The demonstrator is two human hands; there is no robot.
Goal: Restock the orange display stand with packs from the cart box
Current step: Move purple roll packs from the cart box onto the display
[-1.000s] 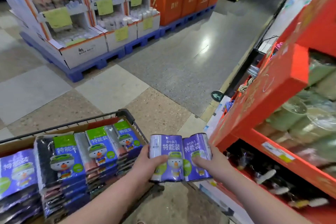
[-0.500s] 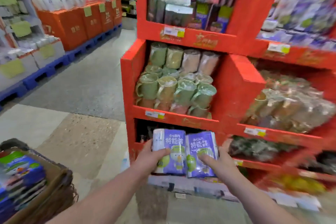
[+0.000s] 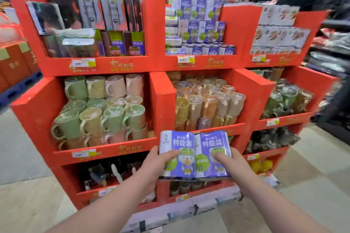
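Note:
Two purple packs (image 3: 195, 154) with a cartoon duck and a green label are side by side in front of me, held at the level of the stand's lower shelves. My left hand (image 3: 157, 162) grips their left edge, thumb across the front. My right hand (image 3: 230, 162) grips the right edge, fingers on the front. The orange display stand (image 3: 157, 66) fills the view ahead. Its top middle bay holds stacked purple packs (image 3: 200, 30) of the same kind. The cart and its box are out of view.
Wrapped mugs (image 3: 98, 111) fill the middle-left bay and wrapped cups (image 3: 206, 100) the middle bay. Dark goods lie in the bottom bays. Orange boxes on a blue pallet (image 3: 15, 66) stand at far left. Tiled floor (image 3: 20, 198) lies on both sides of the stand.
My view has swung from the cart round to face the stand squarely, and I have come closer. Both hands carried the two packs along and lifted them a little.

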